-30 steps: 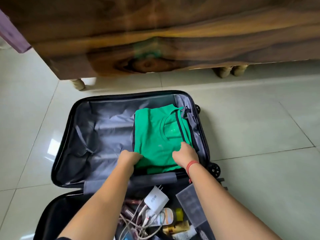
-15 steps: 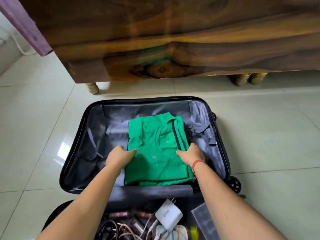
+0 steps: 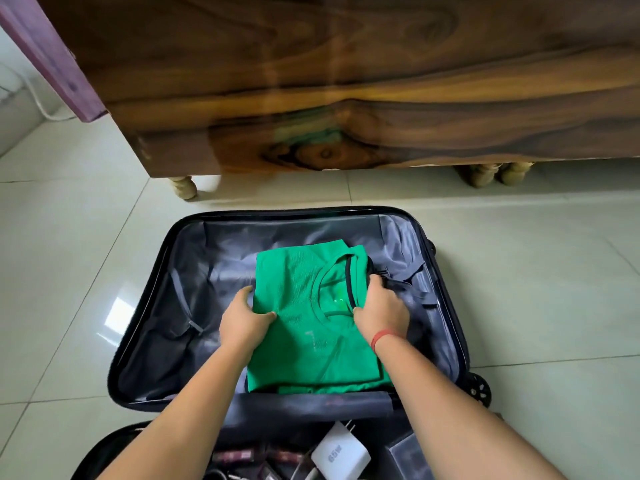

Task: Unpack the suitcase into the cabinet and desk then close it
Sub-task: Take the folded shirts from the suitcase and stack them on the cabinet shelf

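A person's left hand (image 3: 246,320) and right hand (image 3: 381,306) grip a folded green shirt (image 3: 301,344) by its two side edges, thumbs on top and fingers curled round the cloth, the right hand close to the dark-trimmed collar. A red band (image 3: 382,339) circles the right wrist. The shirt lies in the far half of the open suitcase (image 3: 194,221), toward that half's right side, on grey lining; a grey strap (image 3: 188,323) lies loose on the lining at the suitcase's left. In the suitcase's near half sits a white charger (image 3: 341,452) among small items too cropped to tell apart. A black wheel (image 3: 479,389) juts from the suitcase's right edge. Beyond the suitcase's far edge stands a wooden cabinet (image 3: 346,81) on turned legs, on a pale tiled floor (image 3: 536,289).
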